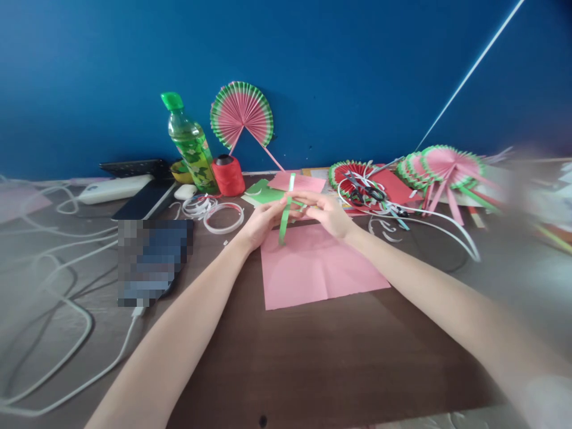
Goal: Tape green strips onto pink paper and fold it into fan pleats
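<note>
Above the pink paper sheet [322, 262], a narrow green paper strip [283, 223] stands nearly upright, its top end whitish. My left hand [263, 221] pinches the strip about midway along its length. From the other side, my right hand [330, 213] reaches in, and its fingertips meet at the strip close to the left thumb; the fingers overlap there and partly hide one another. Just behind the hands lie green paper [263, 193] and a smaller pink paper piece [301, 182]. The pink sheet lies flat with a faint crease.
At the back left stand a green-capped bottle [192, 146] and a red thread spool [228, 176]. A pleated fan [241, 113] leans on the blue wall. A phone [154, 262] with cables lies left. More fans [451, 167] and a white cable bundle [370, 187] lie right.
</note>
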Available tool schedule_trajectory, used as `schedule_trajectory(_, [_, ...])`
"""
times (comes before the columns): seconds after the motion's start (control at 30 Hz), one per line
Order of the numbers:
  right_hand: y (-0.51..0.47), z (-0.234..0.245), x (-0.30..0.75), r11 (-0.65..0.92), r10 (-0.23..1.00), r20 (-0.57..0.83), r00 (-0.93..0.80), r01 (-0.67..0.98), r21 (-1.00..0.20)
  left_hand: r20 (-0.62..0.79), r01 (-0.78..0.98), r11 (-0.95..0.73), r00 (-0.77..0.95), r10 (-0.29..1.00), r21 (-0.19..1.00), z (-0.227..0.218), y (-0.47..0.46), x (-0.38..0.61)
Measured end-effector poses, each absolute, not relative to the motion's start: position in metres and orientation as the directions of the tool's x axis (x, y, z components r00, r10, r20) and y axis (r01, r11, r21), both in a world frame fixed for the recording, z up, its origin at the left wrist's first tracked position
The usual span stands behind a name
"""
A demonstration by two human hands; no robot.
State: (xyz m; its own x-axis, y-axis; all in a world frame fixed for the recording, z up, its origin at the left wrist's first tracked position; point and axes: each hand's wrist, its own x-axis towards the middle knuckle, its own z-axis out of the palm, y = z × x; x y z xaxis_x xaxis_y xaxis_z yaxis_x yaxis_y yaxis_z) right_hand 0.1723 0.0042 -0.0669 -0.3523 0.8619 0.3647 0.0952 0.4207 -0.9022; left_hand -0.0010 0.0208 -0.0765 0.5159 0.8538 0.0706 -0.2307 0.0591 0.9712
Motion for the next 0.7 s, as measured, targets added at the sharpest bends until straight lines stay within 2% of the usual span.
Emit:
schedule_trajectory(0.13, [0.0006,-0.0700,0.1689,0.435,0.852,0.352,-0.388,0.150,-0.888,0.081,-0.235,0.040,0.484,0.871,0.971,-0.0803,0.0220,-0.0006])
schedule_trajectory(0.27, [0.0005,-0.0687,0.1706,0.463,0.871,0.392,-0.295,0.229,-0.856,0.049,-0.204,0.059,0.488,0.871,0.977,-0.0845,0.0244,-0.0014])
schedule_trajectory(0.37, [0.0010,-0.0675,0.1714,0.520,0.854,0.476,-0.210,0.363,-0.773,0.048,-0.145,0.029,0.498,0.866,0.989,-0.0855,0.0245,-0.0016])
schedule_trajectory(0.47, [0.0014,-0.0687,0.1713,0.579,0.806,0.555,-0.206,0.470,-0.666,0.037,-0.081,0.004,0.500,0.865,0.997,-0.0831,0.0220,-0.0010])
schedule_trajectory(0.57, [0.0019,-0.0707,0.1714,0.640,0.748,0.618,-0.242,0.510,-0.575,0.030,-0.038,-0.013,0.504,0.863,0.999,-0.0797,0.0189,0.0000])
schedule_trajectory(0.7, [0.0031,-0.0701,0.1728,0.674,0.713,0.639,-0.287,0.530,-0.514,0.066,0.032,-0.095,0.504,0.861,0.995,-0.0777,0.0170,0.0006])
